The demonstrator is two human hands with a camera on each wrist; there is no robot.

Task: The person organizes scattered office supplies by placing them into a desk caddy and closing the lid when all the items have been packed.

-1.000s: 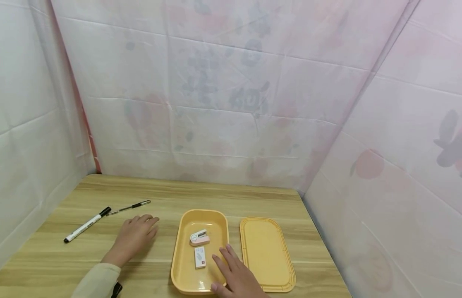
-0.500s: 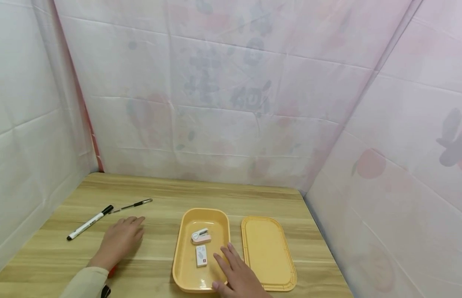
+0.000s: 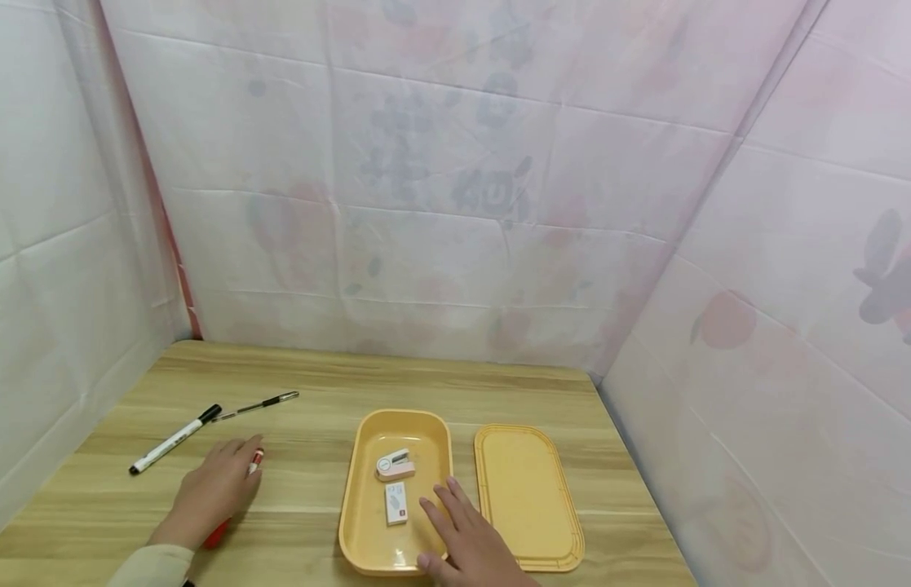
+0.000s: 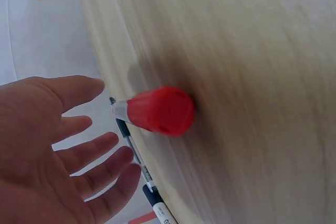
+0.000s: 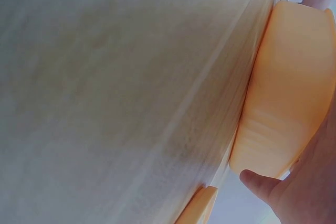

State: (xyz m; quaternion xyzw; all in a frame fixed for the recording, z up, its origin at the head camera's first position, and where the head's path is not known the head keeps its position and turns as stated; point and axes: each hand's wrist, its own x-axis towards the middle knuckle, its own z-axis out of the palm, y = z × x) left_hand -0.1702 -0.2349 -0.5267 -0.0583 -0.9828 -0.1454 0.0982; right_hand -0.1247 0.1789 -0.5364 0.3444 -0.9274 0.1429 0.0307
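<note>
My left hand (image 3: 214, 491) hovers over a red-and-white marker pen (image 3: 217, 534) on the table. Part of the pen is covered by the hand; its red end shows past the fingers. In the left wrist view the fingers are spread and loosely bent, with a gap between them and the marker's red cap (image 4: 170, 111). My right hand (image 3: 473, 540) rests at the right rim of a yellow plastic box (image 3: 361, 522), fingers extended over it. Inside the box lie a small pink-and-white stapler (image 3: 395, 466) and a small white carton (image 3: 396, 503).
A yellow lid (image 3: 528, 497) lies flat to the right of the box. Towards the left side are a white marker with black cap (image 3: 174, 440) and a slim black pen (image 3: 257, 405). Printed cloth walls (image 3: 455, 244) enclose the table at the back and sides.
My left hand has moved left and nearer to me, coming over the red marker, whose ends have come into sight. The right hand stays at the box, and the box's contents have not moved.
</note>
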